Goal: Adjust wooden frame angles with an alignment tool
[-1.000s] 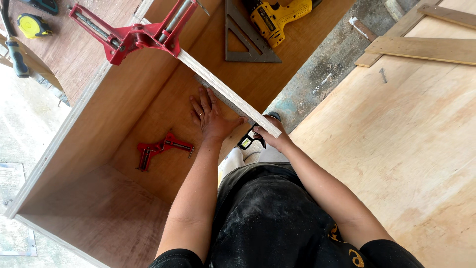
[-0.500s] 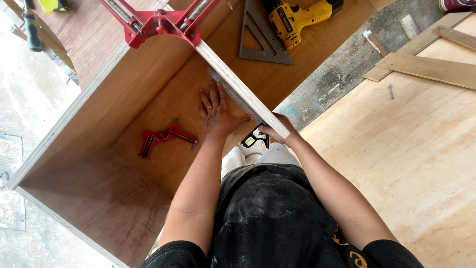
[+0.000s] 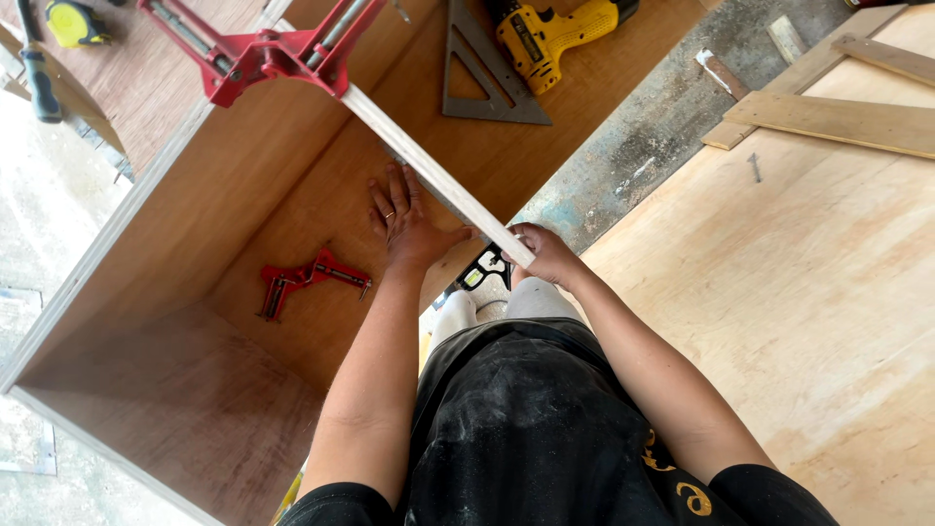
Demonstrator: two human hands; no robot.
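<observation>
Plywood box (image 3: 146, 321): upright side panel (image 3: 438, 180) gripped at its near end by right hand (image 3: 545, 255); left hand (image 3: 407, 222) laid flat, fingers spread, inside. Red corner clamp (image 3: 268, 58) fixed at far corner.

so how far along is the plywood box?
Done: three panels stand as an open plywood box, its far corner held by a red corner clamp. In hand: the left hand lies flat inside against the near side panel, and the right hand grips its end. Left: a second red clamp lies unused on the bottom, and the yellow drill sits untouched, so this end looks unfastened.
</observation>
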